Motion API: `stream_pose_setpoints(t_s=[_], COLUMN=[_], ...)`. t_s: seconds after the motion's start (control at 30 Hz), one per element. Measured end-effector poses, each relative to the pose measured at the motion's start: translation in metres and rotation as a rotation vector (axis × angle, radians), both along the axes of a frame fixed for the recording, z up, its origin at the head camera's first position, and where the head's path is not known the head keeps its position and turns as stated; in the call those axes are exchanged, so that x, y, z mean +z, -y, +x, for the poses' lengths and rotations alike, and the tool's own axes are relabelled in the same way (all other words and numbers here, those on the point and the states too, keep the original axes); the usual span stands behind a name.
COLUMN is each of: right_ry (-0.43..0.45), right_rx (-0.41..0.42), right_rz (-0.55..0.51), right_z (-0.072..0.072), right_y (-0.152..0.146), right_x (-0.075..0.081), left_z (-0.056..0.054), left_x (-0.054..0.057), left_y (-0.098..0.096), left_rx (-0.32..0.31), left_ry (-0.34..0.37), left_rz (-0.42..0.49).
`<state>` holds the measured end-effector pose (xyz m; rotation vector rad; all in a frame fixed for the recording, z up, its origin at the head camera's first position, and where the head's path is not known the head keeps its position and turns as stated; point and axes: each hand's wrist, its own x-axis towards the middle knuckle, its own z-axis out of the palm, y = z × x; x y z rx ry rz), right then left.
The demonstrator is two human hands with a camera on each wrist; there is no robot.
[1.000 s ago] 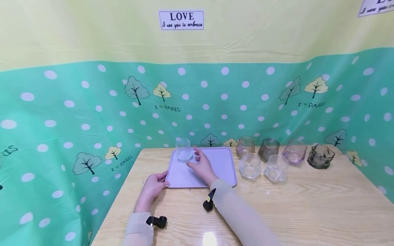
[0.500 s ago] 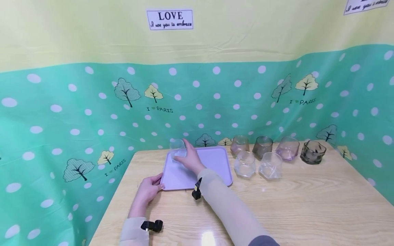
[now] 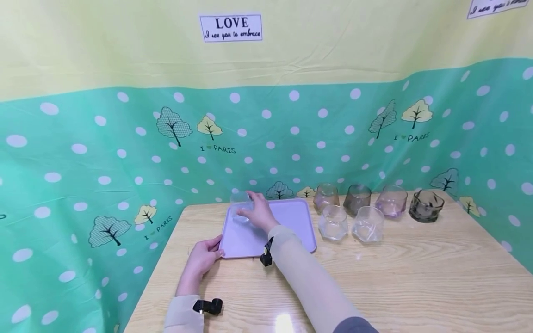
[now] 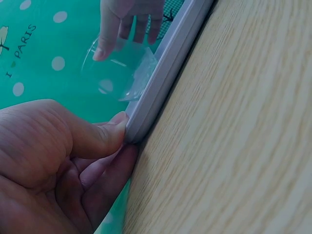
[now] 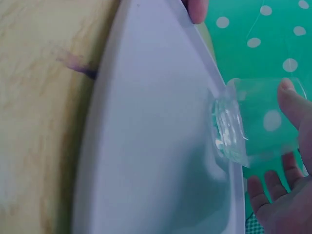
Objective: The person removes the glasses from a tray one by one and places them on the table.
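Note:
A clear drinking glass (image 3: 240, 207) stands upright at the back left of a lilac tray (image 3: 287, 231). My right hand (image 3: 261, 213) holds this glass from its right side. The right wrist view puts the thumb on one side of the glass (image 5: 263, 117) and the other fingers at its far side, partly seen through or behind it. At the tray's front left corner, my left hand (image 3: 201, 256) pinches the rim. Its thumb lies on the rim and its fingers are beneath, as the left wrist view shows.
Right of the tray, two clear glasses (image 3: 333, 224) stand in front. Behind them are an amber-tinted glass (image 3: 326, 199), a grey glass (image 3: 357, 200), a pinkish-purple glass (image 3: 391, 202) and a dark smoky glass (image 3: 426, 206). A patterned curtain (image 3: 291, 138) hangs behind the wooden table (image 3: 399, 277).
My right hand has moved left from beside the glass and closed its thumb and fingers around it. The left hand keeps its hold on the tray. The head view has swung slightly right.

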<state>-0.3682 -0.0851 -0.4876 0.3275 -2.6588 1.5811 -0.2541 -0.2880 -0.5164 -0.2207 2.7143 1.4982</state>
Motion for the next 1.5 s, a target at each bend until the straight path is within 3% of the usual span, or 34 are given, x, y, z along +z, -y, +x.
stream_pose_setpoints(t_s=[0.23, 0.47, 0.7, 0.87, 1.2, 1.5], right_ry=[0.074, 0.042, 0.019, 0.033, 0.122, 0.044], right_rx=[0.042, 0.083, 0.045, 0.028, 0.036, 0.095], right_rz=[-0.045, -0.014, 0.011, -0.061, -0.365, -0.409], right_z=[-0.002, 0.003, 0.011, 0.021, 0.052, 0.086], right_y=[-0.004, -0.009, -0.013, -0.018, -0.043, -0.104], right_x=[-0.006, -0.008, -0.010, -0.013, -0.020, -0.005], left_z=[0.000, 0.000, -0.001, -0.001, 0.000, 0.000], left_x=[-0.004, -0.002, 0.000, 0.000, 0.001, 0.002], left_y=[-0.002, -0.003, -0.005, -0.004, 0.000, -0.002], left_rx=[-0.001, 0.000, -0.018, -0.018, -0.015, -0.017], left_ry=[0.000, 0.003, -0.005, 0.004, 0.006, 0.012], left_rz=[0.022, 0.002, -0.017, -0.014, -0.040, -0.058])
